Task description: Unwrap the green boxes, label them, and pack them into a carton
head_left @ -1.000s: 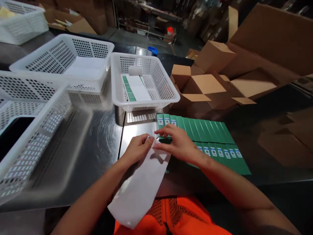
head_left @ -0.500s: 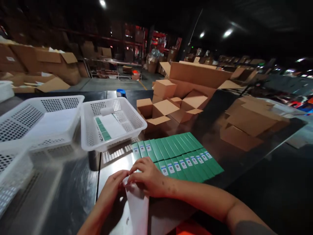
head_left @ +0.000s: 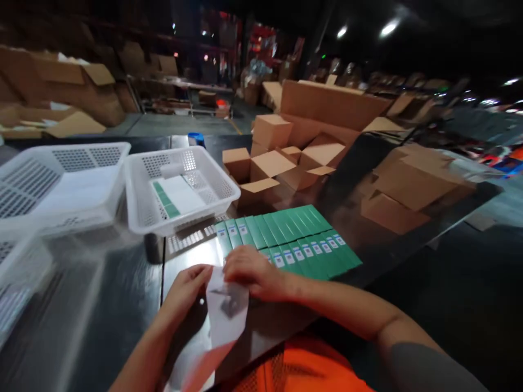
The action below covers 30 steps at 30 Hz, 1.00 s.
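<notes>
Your left hand (head_left: pixel 186 288) and right hand (head_left: pixel 249 272) have fingers clamped on the white bag (head_left: pixel 224 316), beside the green boxes (head_left: pixel 294 239) on the counter (head_left: pixel 122 305).

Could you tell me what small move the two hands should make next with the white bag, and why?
Probably spread the bag's mouth: the left hand and right hand both pinch the top edge of the white bag, which hangs flat, and the green boxes lie just beyond it.
</notes>
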Motion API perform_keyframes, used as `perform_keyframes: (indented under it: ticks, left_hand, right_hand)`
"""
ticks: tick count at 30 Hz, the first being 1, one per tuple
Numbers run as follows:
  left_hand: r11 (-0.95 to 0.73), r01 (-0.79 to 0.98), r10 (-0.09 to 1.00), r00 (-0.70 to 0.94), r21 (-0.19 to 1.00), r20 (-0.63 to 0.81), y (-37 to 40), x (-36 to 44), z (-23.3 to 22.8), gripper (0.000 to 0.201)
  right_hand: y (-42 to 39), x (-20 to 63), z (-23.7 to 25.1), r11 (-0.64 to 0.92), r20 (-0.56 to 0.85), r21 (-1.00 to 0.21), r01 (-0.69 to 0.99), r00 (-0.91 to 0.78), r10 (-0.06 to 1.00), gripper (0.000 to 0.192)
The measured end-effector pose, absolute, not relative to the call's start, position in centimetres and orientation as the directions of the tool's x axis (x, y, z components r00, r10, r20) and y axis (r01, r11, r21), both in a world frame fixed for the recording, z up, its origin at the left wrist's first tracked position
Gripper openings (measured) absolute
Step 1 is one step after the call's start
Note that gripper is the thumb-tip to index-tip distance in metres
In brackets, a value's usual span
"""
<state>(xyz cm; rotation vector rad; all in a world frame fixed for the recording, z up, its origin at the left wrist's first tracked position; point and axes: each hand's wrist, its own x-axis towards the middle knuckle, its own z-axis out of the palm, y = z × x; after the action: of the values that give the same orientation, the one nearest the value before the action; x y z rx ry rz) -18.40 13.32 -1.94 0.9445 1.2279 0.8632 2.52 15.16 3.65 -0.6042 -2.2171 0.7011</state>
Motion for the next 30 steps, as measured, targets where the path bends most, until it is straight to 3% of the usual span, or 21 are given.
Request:
perform_keyframes:
  ticks: [2,4,6,9,13,22,27,30]
  left_hand:
    - [0.375,-0.038,0.920,0.135,0.926,-0.367,13.5,-18.5,-1.9,0.053]
    - [0.370,-0.050,0.921,0.149,0.928,-0.359,13.6,-18.5,-2.0,0.050]
    - [0.363,-0.036,0.922,0.162,0.931,-0.353,13.6,-18.5,-2.1,0.049]
    - [0.353,-0.015,0.920,0.186,0.936,-0.344,13.6,-18.5,-2.2,0.048]
    - [0.345,-0.018,0.923,0.190,0.938,-0.336,13.7,-18.6,-2.2,0.049]
    - [0.356,-0.035,0.922,0.179,0.934,-0.345,13.6,-18.5,-1.8,0.044]
    - [0.364,-0.059,0.923,0.156,0.929,-0.352,13.7,-18.6,-1.9,0.043]
    - [0.338,-0.082,0.938,0.112,0.938,-0.328,13.7,-18.7,-2.1,0.041]
  right_hand:
    - [17.4,4.3,5.0,0.549,0.408,-0.783,0.293,-0.424,0.808,0.007]
    - [20.8,6.4,5.6,0.426,0.313,-0.852,0.304,-0.356,0.880,0.007]
    - [24.1,8.3,5.6,0.201,0.079,-0.907,0.369,-0.320,0.944,0.019]
    - [27.3,9.8,5.0,0.008,-0.157,-0.895,0.446,-0.332,0.930,0.041]
    - [28.6,9.3,3.9,-0.101,-0.298,-0.856,0.508,-0.323,0.898,0.056]
    - [28.5,7.8,3.2,-0.132,-0.350,-0.742,0.657,-0.211,0.913,0.052]
    - [29.1,8.0,4.1,-0.067,-0.245,-0.644,0.762,-0.123,0.962,0.058]
    - [27.5,7.5,4.9,0.010,-0.172,-0.656,0.755,-0.163,0.972,0.052]
